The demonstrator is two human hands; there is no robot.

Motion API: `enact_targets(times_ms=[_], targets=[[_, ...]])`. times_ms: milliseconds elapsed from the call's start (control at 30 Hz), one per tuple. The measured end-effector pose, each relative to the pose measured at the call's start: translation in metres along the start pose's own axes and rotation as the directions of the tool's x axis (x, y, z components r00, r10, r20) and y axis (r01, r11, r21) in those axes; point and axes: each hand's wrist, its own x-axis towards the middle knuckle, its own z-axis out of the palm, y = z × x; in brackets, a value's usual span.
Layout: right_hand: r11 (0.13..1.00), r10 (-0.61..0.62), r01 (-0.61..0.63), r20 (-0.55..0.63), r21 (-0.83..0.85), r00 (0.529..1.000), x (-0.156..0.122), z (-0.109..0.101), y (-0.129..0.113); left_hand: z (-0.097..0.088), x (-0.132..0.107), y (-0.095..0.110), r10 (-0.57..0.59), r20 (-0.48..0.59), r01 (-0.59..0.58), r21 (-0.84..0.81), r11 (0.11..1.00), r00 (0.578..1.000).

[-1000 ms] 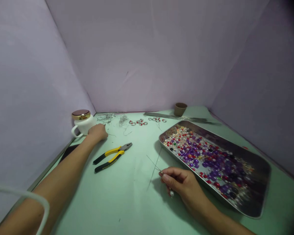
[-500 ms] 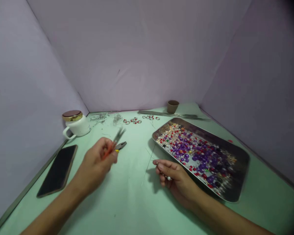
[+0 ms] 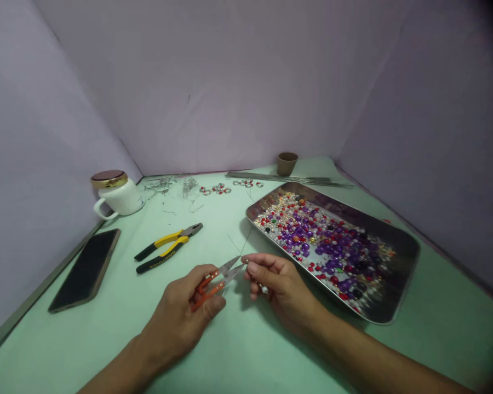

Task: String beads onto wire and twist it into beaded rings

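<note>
My left hand (image 3: 189, 309) grips a pair of small orange-handled snips (image 3: 208, 294), their pointed blades spread apart. The blade tips reach a thin wire (image 3: 245, 245) beside the fingertips of my right hand (image 3: 281, 284). That right hand pinches a small beaded wire piece (image 3: 264, 289), mostly hidden by the fingers, with a pale bead showing below. Wire ends stick up from the pinch. Yellow-and-black pliers (image 3: 170, 246) lie on the table beyond my left hand. To the right, a metal tray (image 3: 402, 273) holds loose purple, red, white and gold beads.
A phone (image 3: 84, 271) and a white lidded mug (image 3: 121, 200) are on the left. Farther back are wire scraps (image 3: 160, 186), several small beaded rings (image 3: 221, 189), a bundle of straight wires (image 3: 312, 180) and a brown cup (image 3: 287, 164). Walls enclose the table.
My left hand has brought the snips rightward and down to the wire at my right hand, and their blades have spread. The pliers are now in full view. The camera view has shifted slightly.
</note>
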Motion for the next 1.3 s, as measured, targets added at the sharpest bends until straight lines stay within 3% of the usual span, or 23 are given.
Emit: enact_targets(times_ms=[167, 400, 667, 867, 1300], targets=[[1.000, 0.002, -0.002, 0.008, 0.011, 1.000, 0.000, 0.000, 0.000, 0.004, 0.000, -0.005, 0.039, 0.034, -0.041, 0.045, 0.998, 0.999], [1.000, 0.000, 0.000, -0.020, 0.000, 1.000, 0.000, 0.001, 0.000, 0.005, -0.008, -0.001, 0.157, -0.096, -0.154, 0.036, 0.987, 0.983], [0.999, 0.035, -0.035, -0.019, 0.028, 0.999, -0.003, 0.003, 0.000, 0.015, -0.003, -0.009, 0.123, -0.256, -0.114, 0.047, 0.992, 0.959], [0.999, 0.039, -0.039, -0.011, 0.019, 0.999, -0.005, 0.005, 0.002, 0.019, -0.002, -0.009, 0.197, -0.262, -0.184, 0.076, 0.980, 0.945], [0.998, 0.005, -0.002, 0.046, -0.061, 0.999, -0.005, 0.005, 0.010, 0.025, -0.003, -0.005, 0.203, -0.281, -0.221, -0.031, 0.975, 0.938]])
